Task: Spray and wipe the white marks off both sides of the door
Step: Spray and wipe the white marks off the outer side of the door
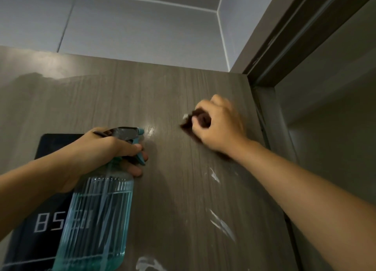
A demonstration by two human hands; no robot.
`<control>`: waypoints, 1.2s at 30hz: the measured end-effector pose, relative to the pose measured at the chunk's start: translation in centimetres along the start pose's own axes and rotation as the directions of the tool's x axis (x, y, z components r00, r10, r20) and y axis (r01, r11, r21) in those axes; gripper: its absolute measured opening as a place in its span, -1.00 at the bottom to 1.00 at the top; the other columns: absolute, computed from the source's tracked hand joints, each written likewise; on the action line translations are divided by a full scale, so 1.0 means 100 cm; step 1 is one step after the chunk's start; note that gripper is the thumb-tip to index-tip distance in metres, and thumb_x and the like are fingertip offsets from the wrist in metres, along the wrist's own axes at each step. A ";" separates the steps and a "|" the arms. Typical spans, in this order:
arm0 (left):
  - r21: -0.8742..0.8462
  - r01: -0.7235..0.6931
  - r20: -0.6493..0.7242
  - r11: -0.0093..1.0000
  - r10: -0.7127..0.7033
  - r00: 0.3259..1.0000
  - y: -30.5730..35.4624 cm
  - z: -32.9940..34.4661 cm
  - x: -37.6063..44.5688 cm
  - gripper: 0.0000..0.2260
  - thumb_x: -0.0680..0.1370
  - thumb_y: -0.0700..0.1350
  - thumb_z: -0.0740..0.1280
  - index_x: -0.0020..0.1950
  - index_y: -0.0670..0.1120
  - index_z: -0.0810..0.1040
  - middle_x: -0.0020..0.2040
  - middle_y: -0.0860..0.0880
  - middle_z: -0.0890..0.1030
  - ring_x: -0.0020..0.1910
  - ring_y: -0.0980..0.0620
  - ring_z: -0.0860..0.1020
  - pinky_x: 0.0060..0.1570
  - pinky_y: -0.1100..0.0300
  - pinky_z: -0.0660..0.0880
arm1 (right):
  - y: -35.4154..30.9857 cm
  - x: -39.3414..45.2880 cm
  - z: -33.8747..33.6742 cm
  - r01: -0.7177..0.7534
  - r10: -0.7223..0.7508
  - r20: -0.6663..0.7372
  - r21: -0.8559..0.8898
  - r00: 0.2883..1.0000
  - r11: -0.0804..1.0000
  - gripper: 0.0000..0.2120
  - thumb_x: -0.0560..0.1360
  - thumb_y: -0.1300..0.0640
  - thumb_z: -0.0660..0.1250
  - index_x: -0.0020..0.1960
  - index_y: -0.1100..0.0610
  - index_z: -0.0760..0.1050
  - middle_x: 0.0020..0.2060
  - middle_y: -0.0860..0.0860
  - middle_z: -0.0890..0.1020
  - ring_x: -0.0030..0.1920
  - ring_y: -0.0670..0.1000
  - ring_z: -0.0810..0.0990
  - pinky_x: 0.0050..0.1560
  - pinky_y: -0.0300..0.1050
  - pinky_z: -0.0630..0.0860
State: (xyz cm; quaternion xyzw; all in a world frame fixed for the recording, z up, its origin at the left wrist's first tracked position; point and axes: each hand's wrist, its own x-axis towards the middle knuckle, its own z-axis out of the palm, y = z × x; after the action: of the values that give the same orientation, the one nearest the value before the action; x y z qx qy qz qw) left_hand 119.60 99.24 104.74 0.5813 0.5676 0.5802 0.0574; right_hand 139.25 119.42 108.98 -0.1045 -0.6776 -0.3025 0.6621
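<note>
nearest, left hand [105, 148] curled round clear blue-tinted plastic spray bottle [95, 215], then right hand [217, 126] bunched on dark brown cloth [200, 120], rubbing a white mark high on grey-brown woodgrain door [130, 91]; wiping step, likely next the white smears [220, 224] lower down.

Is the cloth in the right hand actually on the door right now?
Touching. The head view shows the right hand pressing the dark cloth flat against the door.
</note>
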 end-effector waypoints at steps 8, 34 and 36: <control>0.018 0.016 -0.024 1.000 -0.015 1.000 0.005 0.003 -0.005 -0.85 0.58 -0.19 0.43 0.06 -0.25 0.73 -0.01 -0.29 0.74 0.01 -0.32 0.73 0.16 -0.23 0.64 | 0.001 -0.031 -0.018 0.193 -0.191 0.195 0.006 0.962 0.981 -0.75 0.51 -0.20 0.29 0.04 -0.06 0.52 -0.11 -0.08 0.44 -0.08 0.02 0.48 -0.21 -0.02 0.47; -0.025 0.052 -0.010 0.998 -0.052 0.999 0.005 0.003 -0.010 -0.65 0.43 -0.13 0.47 0.17 -0.24 0.66 0.01 -0.26 0.75 0.10 -0.32 0.71 0.28 -0.23 0.56 | 0.001 -0.024 -0.004 -0.086 0.081 -0.056 -0.102 0.995 0.991 -0.77 0.55 -0.17 0.34 0.05 -0.02 0.54 -0.12 -0.06 0.42 -0.10 0.04 0.49 -0.23 -0.10 0.39; -0.025 0.044 -0.010 0.999 -0.045 0.999 0.006 0.004 -0.010 -0.62 0.39 -0.12 0.46 0.17 -0.23 0.65 -0.01 -0.25 0.75 0.05 -0.29 0.73 0.19 -0.18 0.63 | -0.004 -0.024 -0.003 -0.115 0.107 -0.077 -0.108 0.991 0.987 -0.76 0.56 -0.17 0.34 0.05 -0.01 0.54 -0.10 -0.05 0.44 -0.08 0.03 0.50 -0.23 -0.09 0.44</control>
State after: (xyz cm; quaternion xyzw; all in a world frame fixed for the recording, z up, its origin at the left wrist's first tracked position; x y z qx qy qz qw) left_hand 120.57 98.56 104.40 0.5649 0.5735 0.5886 0.0745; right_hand 139.57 119.57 106.52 -0.1682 -0.6286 -0.3063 0.6948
